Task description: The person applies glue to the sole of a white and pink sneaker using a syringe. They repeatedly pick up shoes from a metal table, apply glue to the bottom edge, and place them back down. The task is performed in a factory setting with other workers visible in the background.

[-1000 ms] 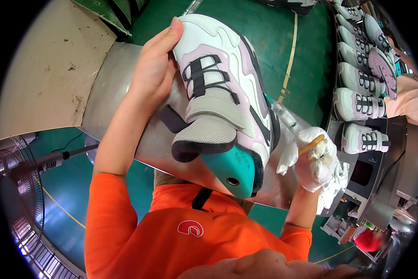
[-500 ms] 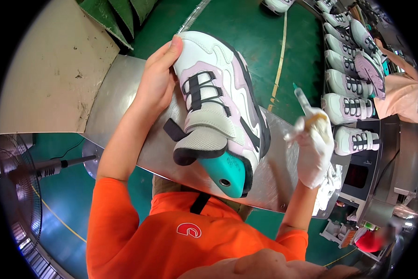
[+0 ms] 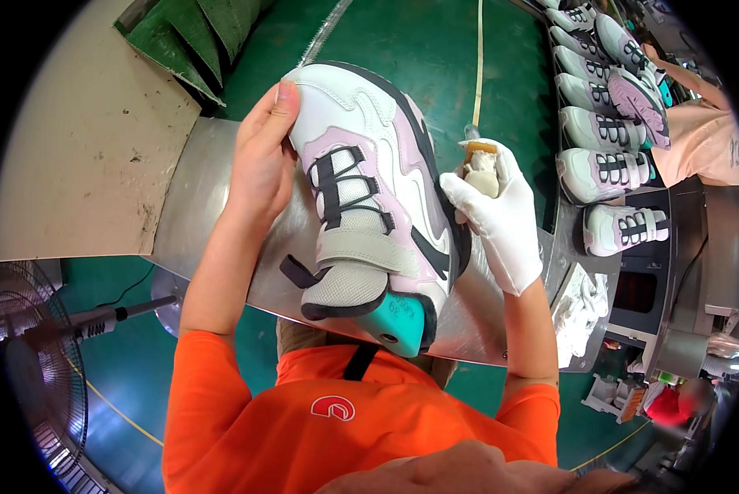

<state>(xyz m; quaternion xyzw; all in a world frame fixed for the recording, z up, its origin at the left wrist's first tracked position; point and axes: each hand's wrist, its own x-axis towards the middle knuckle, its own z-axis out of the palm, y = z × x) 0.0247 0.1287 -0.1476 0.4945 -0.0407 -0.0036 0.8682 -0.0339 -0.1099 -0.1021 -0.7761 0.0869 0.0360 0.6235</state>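
L hand (image 3: 264,156), bare, grips the toe of a white/lilac sneaker (image 3: 349,123), thumb on top; R hand (image 3: 508,222), gloved white, is curled round a small tube-like tool (image 3: 471,132) w/ a tan bit, right by the sole edge. Shoe's tilted over the metal table (image 3: 201,189), toe pointing away from the person, teal last (image 3: 396,317) poking out at the heel. From where I stand, risk is the toe-only grip: a hard shove from the R side could swing the heel, & a tool slip could mark the upper. White cloth (image 3: 579,309) lies beyond the R wrist; more sneakers (image 3: 604,132) line the far R. Can't see L fingertips under the toe, most of the tool, or whether shoe meets table; lens rim cuts off the bg.
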